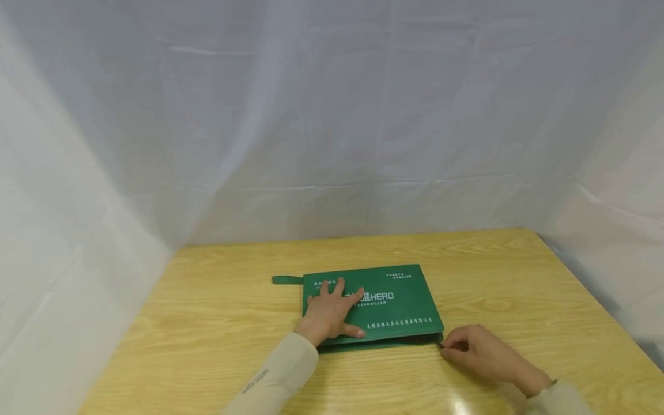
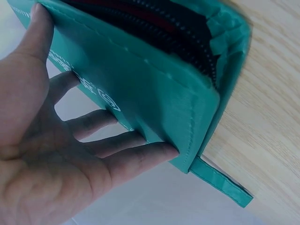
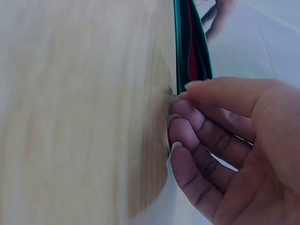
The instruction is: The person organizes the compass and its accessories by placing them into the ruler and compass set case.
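Note:
A flat green zip pouch [image 1: 399, 314] with white lettering lies on the wooden table. Spread fingers of my left hand [image 1: 329, 311] rest on its upper cover, towards the left side. In the left wrist view the pouch's long side gapes, showing a black zipper [image 2: 161, 35] and a dark red inside. At the near right corner my right hand [image 1: 479, 351] pinches the small zipper pull [image 1: 440, 346] between thumb and forefinger. The right wrist view shows those fingers at the end of the gaping side, mostly covering the pull; the other fingers are curled beside the tabletop.
A green wrist loop [image 1: 287, 280] sticks out from the pouch's far left corner. The wooden table [image 1: 218, 323] extends around the pouch on all sides. White sheeting [image 1: 332, 144] hangs behind the table and along both sides.

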`<move>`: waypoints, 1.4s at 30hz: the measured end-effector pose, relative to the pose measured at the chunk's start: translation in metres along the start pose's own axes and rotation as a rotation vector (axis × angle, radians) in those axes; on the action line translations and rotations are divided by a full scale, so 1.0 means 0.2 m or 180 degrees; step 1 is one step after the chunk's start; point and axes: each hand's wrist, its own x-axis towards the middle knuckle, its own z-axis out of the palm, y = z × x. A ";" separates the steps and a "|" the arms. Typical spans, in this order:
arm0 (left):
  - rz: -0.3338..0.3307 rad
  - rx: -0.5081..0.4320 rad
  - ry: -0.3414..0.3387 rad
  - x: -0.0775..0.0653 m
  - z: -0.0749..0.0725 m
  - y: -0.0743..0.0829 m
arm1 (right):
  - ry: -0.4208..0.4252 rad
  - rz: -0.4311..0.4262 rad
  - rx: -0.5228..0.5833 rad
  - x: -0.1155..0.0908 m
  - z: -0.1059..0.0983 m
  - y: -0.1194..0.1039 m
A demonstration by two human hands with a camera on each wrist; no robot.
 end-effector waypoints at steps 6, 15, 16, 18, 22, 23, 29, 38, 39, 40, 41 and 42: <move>-0.0019 0.0018 0.0003 0.00 0.00 0.01 | 0.0074 0.0043 -0.0143 0.03 0.04 -0.04; -0.0024 0.0017 -0.0002 0.00 0.00 0.02 | -0.0013 0.0117 -0.0132 0.08 0.11 -0.13; -0.0025 0.0015 -0.0009 -0.01 0.00 0.02 | -0.0027 0.0105 -0.0112 0.09 0.12 -0.14; -0.0022 0.0012 -0.0019 -0.01 0.00 0.02 | -0.0056 0.0083 -0.0098 0.11 0.14 -0.16; -0.0024 0.0017 -0.0029 -0.01 -0.01 0.03 | -0.0100 -0.0013 -0.0114 0.14 0.17 -0.19; -0.0028 0.0016 -0.0030 -0.01 -0.01 0.03 | -0.0109 -0.0035 -0.0113 0.15 0.17 -0.20; -0.0055 0.0015 -0.0049 -0.01 -0.01 0.04 | -0.0121 -0.0102 -0.0101 0.19 0.22 -0.24; -0.0056 0.0030 -0.0069 0.00 0.00 0.06 | -0.0188 -0.0057 -0.0024 0.21 0.25 -0.27; -0.0054 0.0019 -0.0072 0.00 0.00 0.07 | -0.0187 -0.0060 -0.0030 0.21 0.25 -0.27; -0.0049 0.0011 -0.0069 0.00 0.00 0.07 | -0.0187 -0.0065 -0.0040 0.21 0.26 -0.27; -0.0049 0.0002 -0.0073 0.00 0.00 0.07 | -0.0191 -0.0074 -0.0060 0.22 0.26 -0.27; -0.0046 -0.0009 -0.0074 0.00 0.00 0.07 | -0.0197 -0.0086 -0.0076 0.22 0.26 -0.28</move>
